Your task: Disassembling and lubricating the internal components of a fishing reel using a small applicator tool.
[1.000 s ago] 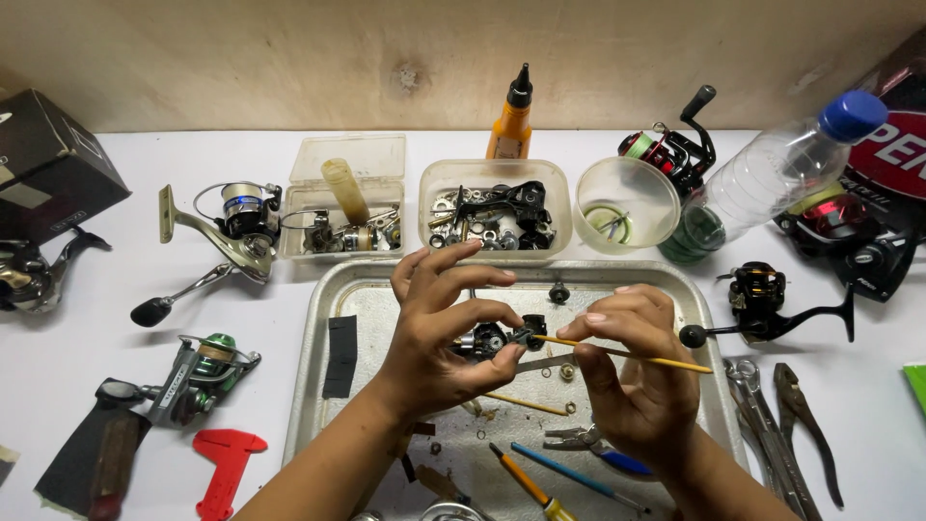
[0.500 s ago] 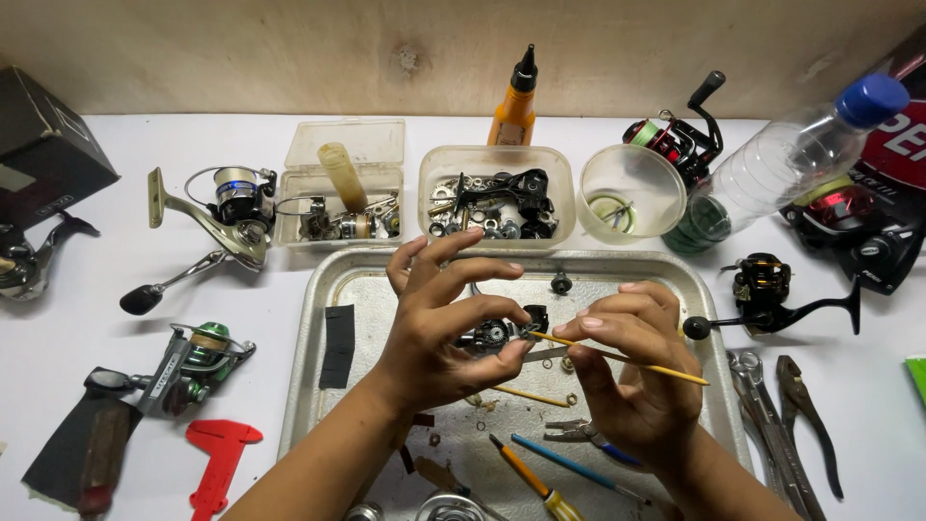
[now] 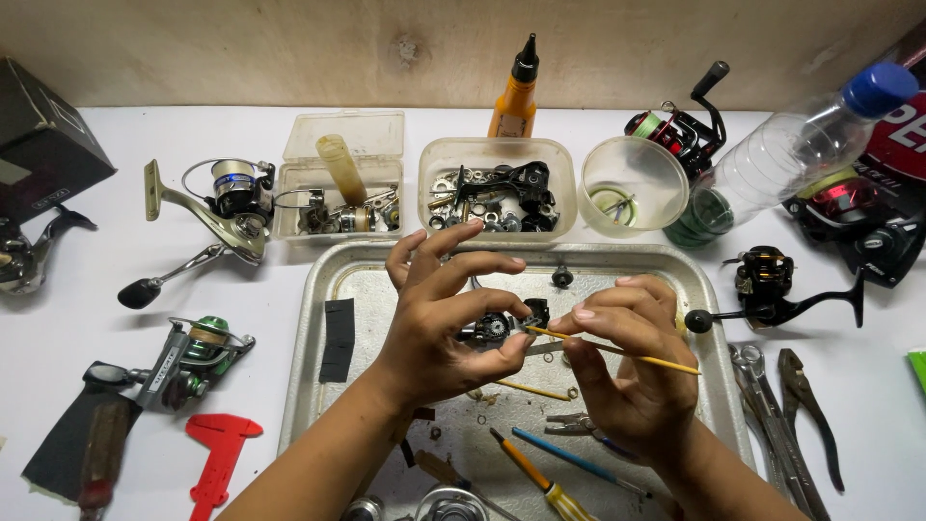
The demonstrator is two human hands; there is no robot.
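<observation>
**Small reel part held over the metal tray**

Your left hand [image 3: 439,328] has its thumb and lower fingers [image 3: 502,307] closed around a small dark reel part [image 3: 497,326], with the index and middle fingers lifted and spread above it. Your right hand [image 3: 632,367] pinches a thin yellow-handled brush [image 3: 617,349] between thumb and fingertips, its tip touching the reel part. Both hands hover over the middle of the metal tray [image 3: 328,280], which sits at the near centre of the bench [image 3: 96,318].

In the tray under your hands lie loose washers and rings, a black strip [image 3: 339,340] by its left wall, a small black knob [image 3: 562,278] near its far rim, and at its near edge a yellow-handled screwdriver [image 3: 529,467], a blue-handled tool [image 3: 569,457] and small pliers [image 3: 571,423].

Just beyond the tray's far rim stand three containers. The left clear box [image 3: 338,198], lid open, holds a cream tube and metal reel pieces. The middle clear tub [image 3: 499,188] holds black and silver reel parts. The round clear cup [image 3: 632,185] holds a coil of thin line. An orange bottle with a black nozzle [image 3: 514,92] stands behind them at the bench's far edge.
</observation>
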